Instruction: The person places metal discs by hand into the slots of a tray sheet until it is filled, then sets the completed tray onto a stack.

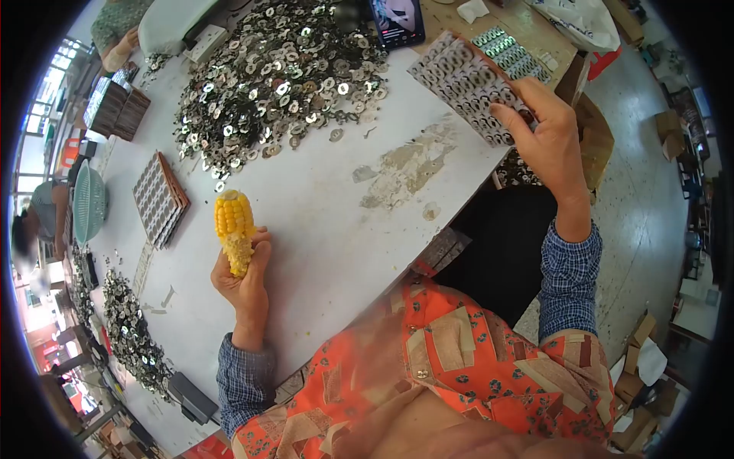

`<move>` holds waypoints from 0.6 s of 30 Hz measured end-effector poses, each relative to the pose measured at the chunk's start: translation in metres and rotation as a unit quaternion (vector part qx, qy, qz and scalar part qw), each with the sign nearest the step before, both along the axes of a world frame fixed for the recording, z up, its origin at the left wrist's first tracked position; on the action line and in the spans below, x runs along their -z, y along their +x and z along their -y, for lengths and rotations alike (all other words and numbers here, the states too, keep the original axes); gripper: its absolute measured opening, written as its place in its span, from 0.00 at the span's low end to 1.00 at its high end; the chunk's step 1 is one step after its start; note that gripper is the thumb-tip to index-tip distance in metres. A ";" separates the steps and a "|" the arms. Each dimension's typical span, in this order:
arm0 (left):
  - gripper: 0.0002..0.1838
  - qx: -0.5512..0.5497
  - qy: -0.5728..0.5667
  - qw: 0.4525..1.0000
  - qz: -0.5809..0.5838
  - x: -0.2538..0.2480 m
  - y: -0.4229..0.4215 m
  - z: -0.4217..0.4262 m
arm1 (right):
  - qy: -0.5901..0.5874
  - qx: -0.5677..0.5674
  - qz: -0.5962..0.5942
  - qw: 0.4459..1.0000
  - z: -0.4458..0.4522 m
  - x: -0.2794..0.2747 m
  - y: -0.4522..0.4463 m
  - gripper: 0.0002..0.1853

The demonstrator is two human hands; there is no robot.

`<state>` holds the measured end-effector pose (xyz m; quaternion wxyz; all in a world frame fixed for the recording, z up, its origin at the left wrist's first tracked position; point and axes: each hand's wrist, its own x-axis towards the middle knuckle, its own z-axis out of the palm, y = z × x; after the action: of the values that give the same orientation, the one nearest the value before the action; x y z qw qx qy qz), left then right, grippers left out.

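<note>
Held upright in my left hand (pixel 246 279) is a partly eaten corn cob (pixel 233 218), yellow kernels at its top and bare cob lower down. My fingers wrap around its lower end, above the white table. At the table's right edge my right hand (pixel 539 126) grips a flat panel (pixel 466 88) by its near corner, thumb on top. Rows of small metal pieces cover the panel's face. Just beyond it lies another board (pixel 511 52) with greenish shiny pieces in rows. A large heap of small metal pieces (pixel 275 84) spreads over the far part of the table.
A phone (pixel 397 21) with a lit screen stands behind the heap. To the left sit a stack of patterned panels (pixel 160 199), a green basket (pixel 90 200) and a second metal heap (pixel 130 329). Other people (pixel 118 34) are at the far left. A white bag (pixel 581 23) lies back right.
</note>
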<state>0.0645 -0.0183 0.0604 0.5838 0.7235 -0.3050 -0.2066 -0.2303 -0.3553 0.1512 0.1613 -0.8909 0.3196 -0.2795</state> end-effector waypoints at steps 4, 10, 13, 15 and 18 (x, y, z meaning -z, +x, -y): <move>0.07 -0.001 0.001 1.000 -0.010 -0.001 0.000 -0.001 | 0.110 0.055 0.043 0.991 0.007 -0.001 -0.008 0.14; 0.06 0.004 0.008 1.000 -0.012 -0.001 -0.001 -0.001 | -0.012 0.030 -0.081 0.996 0.017 0.016 -0.008 0.21; 0.07 0.002 -0.002 1.000 -0.001 0.000 0.000 -0.001 | -0.052 -0.015 -0.073 0.996 0.013 0.009 -0.004 0.23; 0.07 0.002 -0.003 1.000 0.000 0.000 0.000 -0.001 | -0.156 -0.021 -0.051 0.986 0.003 0.010 0.005 0.20; 0.07 0.003 -0.001 1.000 0.003 0.000 0.001 -0.001 | -0.251 -0.067 -0.143 0.955 -0.014 0.012 0.009 0.16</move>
<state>0.0650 -0.0177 0.0599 0.5832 0.7226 -0.3092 -0.2053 -0.2218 -0.3417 0.1389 -0.0966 -0.9525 0.1987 -0.2094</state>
